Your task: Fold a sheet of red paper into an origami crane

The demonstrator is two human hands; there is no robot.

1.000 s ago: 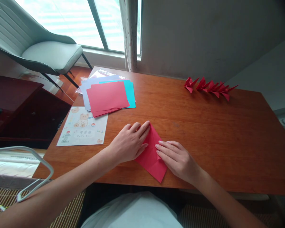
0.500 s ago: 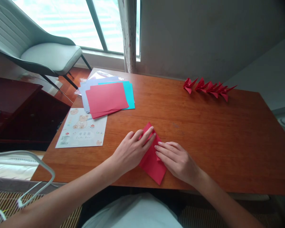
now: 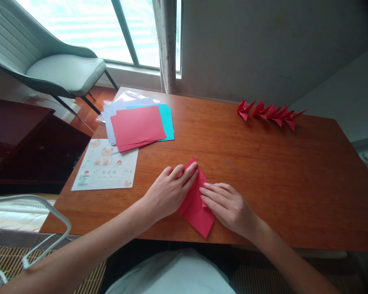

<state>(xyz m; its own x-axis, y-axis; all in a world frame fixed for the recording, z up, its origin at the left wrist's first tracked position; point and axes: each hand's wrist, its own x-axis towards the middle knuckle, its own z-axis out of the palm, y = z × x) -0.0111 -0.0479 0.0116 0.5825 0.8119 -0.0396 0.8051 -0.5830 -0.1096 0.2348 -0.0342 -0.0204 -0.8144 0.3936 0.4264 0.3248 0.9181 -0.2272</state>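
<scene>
A folded sheet of red paper [image 3: 198, 216] lies on the wooden table in front of me, its narrow tip pointing away. My left hand [image 3: 171, 188] rests across its upper left side, fingers stretched out and lying on the paper near the tip. At the right edge, my right hand [image 3: 225, 204] has its fingers together over a folded flap; its thumb is hidden. Both hands cover parts of the folds between them.
Red origami cranes [image 3: 272, 113] stand in a row at the back right. Red sheets [image 3: 139, 126] top a stack with a turquoise sheet [image 3: 168, 122] on the left. Nearer lies a bear-printed sheet [image 3: 106, 169]. A white hanger [image 3: 59, 216] is by my left forearm, a chair [image 3: 66, 71] beyond.
My left hand has slid very slightly down and left along the red paper. My right hand and the other things look the same.
</scene>
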